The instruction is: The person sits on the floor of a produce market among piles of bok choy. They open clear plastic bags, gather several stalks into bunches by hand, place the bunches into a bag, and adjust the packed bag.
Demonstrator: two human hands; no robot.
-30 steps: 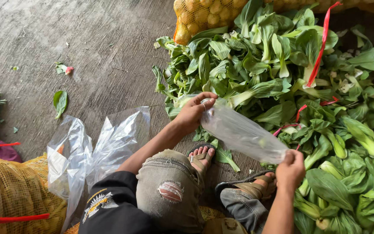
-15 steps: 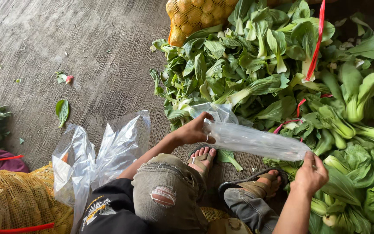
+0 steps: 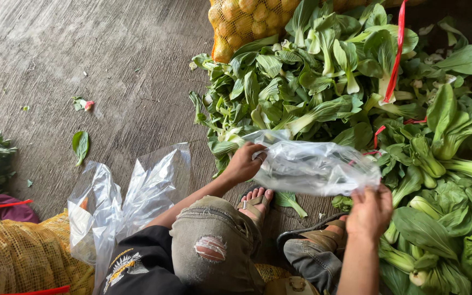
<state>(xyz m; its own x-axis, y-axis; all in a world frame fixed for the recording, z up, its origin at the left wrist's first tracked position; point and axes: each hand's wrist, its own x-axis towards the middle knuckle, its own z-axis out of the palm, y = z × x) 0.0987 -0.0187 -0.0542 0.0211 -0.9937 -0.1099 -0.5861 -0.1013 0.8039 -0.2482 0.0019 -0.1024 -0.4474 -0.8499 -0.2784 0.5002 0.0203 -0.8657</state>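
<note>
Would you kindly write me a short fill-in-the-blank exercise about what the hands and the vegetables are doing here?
1. Both hands, left hand and right hand, hold a clear ____ bag.
2. The leafy greens lie in a heap on the ____.
3. The mesh sack beyond the greens is ____ in colour.

Missing words: plastic; floor; yellow

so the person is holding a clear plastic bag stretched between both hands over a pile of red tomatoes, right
Not quite. The head view shows the clear plastic bag held between the left hand and the right hand, but the pile under it is green leafy vegetables, not red tomatoes.
</note>
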